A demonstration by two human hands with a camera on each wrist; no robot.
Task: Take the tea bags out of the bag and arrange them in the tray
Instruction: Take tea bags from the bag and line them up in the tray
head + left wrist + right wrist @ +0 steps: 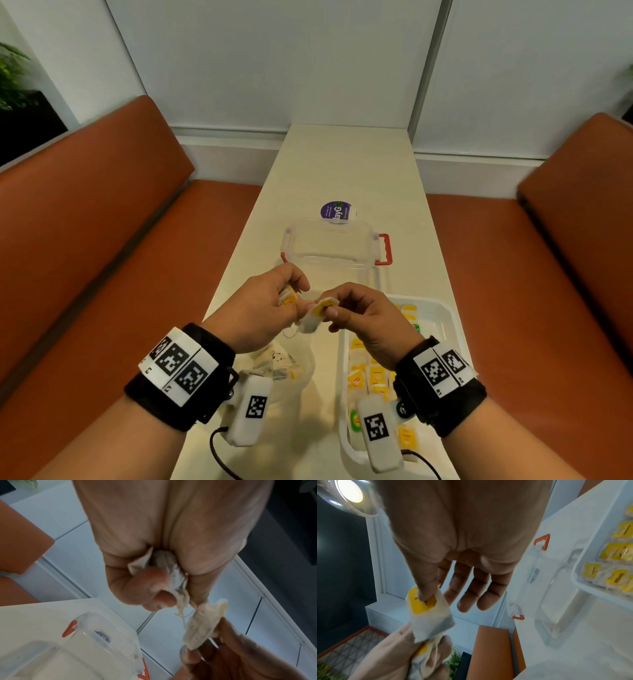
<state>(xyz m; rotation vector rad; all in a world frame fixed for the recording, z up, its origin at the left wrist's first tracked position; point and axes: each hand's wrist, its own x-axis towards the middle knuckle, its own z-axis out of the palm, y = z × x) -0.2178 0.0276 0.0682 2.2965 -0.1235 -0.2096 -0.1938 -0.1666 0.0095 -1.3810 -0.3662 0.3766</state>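
A long white table [346,164] runs between two orange benches [85,219]. On its near right sits a white tray [442,308] lined with yellow-tagged tea bags [375,377]; a clear plastic bag [274,363] lies near left, and a clear box with red clasps [329,246] stands farther off. Above the table, the left hand [260,308] grips a small bunch of tea bags [287,297], while the right hand [359,318] pinches a single tea bag [317,313] between thumb and forefinger, other fingers spread.
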